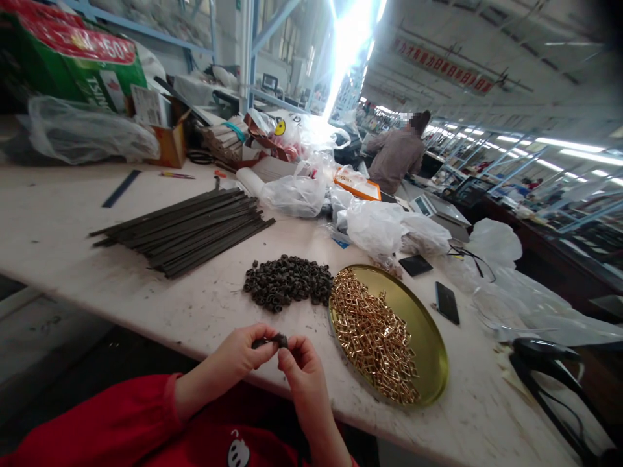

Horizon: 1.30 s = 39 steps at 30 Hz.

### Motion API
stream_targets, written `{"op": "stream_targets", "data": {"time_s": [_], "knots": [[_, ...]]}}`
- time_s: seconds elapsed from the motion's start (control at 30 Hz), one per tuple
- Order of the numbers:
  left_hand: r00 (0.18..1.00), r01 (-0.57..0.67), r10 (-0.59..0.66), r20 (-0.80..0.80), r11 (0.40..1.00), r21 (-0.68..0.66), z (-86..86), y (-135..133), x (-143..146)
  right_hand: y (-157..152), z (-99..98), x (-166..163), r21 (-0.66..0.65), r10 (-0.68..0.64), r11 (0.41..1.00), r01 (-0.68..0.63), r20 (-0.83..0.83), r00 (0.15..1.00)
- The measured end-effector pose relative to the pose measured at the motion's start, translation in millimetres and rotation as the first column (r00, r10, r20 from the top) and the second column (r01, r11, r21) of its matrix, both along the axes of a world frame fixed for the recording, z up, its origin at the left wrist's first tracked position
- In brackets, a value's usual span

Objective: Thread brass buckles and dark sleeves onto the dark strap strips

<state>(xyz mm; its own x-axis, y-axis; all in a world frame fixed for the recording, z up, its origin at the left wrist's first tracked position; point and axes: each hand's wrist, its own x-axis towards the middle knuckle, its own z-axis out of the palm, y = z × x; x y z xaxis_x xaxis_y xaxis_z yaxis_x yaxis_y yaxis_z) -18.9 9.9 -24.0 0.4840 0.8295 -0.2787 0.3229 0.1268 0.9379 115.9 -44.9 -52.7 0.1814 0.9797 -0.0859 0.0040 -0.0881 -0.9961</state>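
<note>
Near the front edge of the table, my left hand (246,353) pinches a short dark strip (277,340) between thumb and fingertips. My right hand (304,370) is closed on the other end of the same strip, close beside the left. Fingers cover part of the strip, so its exact shape is hidden. Just beyond my hands lies a pile of small dark loops (287,280). To the right, a round gold tray (431,344) holds many small gold metal buckles (372,331). Long dark strips (185,230) lie in a flat bundle to the left.
Clear plastic bags (374,224) crowd the table's far side. A phone (446,302) and a flat black object (415,264) lie right of the tray. A dark ruler-like strip (121,189) and a pen (178,176) lie far left. A person (396,155) stands beyond the table.
</note>
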Motion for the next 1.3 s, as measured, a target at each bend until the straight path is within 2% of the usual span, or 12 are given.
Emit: {"op": "stream_targets", "data": {"time_s": [0.07, 0.2, 0.37, 0.47, 0.57, 0.7, 0.83, 0.93, 1.0, 1.07, 1.17, 1.3], "knots": [[0.999, 0.007, -0.005, -0.039, 0.999, 0.051, 0.3, -0.5, 0.1, -0.2, -1.1, 0.3, 0.045, -0.054, 0.998, 0.048, 0.161, 0.986], [0.992, 0.041, -0.019, -0.122, 0.984, 0.174, -1.0, -4.0, 1.1, -3.6, -3.2, 0.0, 0.127, -0.112, 0.99, 0.059, 0.459, 0.881], [0.971, 0.121, -0.061, -0.23, 0.959, 0.254, -4.3, -9.9, 2.6, -8.0, -6.2, 1.7, 0.174, -0.139, 0.984, 0.042, 0.594, 0.792], [0.968, 0.18, -0.131, -0.214, 0.956, 0.231, -2.4, -8.6, 0.2, -7.7, -5.5, 5.0, 0.126, -0.108, 0.991, 0.05, 0.511, 0.853], [0.965, 0.188, -0.138, -0.222, 0.957, 0.222, 0.8, -3.1, -4.6, -6.3, -3.2, 8.0, 0.043, -0.013, 0.999, 0.002, 0.263, 0.965], [0.932, 0.242, -0.164, -0.322, 0.945, 0.219, 5.2, 1.2, -9.2, -6.6, -2.0, 10.0, -0.025, 0.066, 0.998, -0.065, 0.038, 0.997], [0.867, 0.366, -0.246, -0.433, 0.905, 0.218, 8.0, 0.0, -9.4, -11.0, -0.5, 13.5, -0.022, 0.149, 0.989, -0.148, 0.231, 0.962], [0.787, 0.476, -0.288, -0.546, 0.846, 0.239, 6.4, -0.6, -9.0, -14.1, 2.6, 17.2, -0.013, 0.254, 0.961, -0.278, 0.448, 0.857], [0.756, 0.505, -0.277, -0.593, 0.823, 0.26, 4.8, -0.6, -8.7, -14.6, 3.6, 18.4, -0.022, 0.304, 0.941, -0.337, 0.491, 0.816], [0.768, 0.488, -0.264, -0.583, 0.83, 0.268, 4.5, -0.7, -8.1, -13.9, 2.5, 18.0, -0.046, 0.302, 0.95, -0.31, 0.399, 0.866], [0.813, 0.422, -0.247, -0.528, 0.874, 0.241, 6.8, -2.7, -6.2, -12.1, -1.9, 14.3, -0.051, 0.166, 0.986, -0.158, 0.233, 0.958], [0.887, 0.324, -0.208, -0.412, 0.916, 0.235, 8.8, -10.4, -3.0, -10.8, -6.3, 5.5, -0.034, 0.037, 0.999, -0.033, 0.142, 0.989]]}}
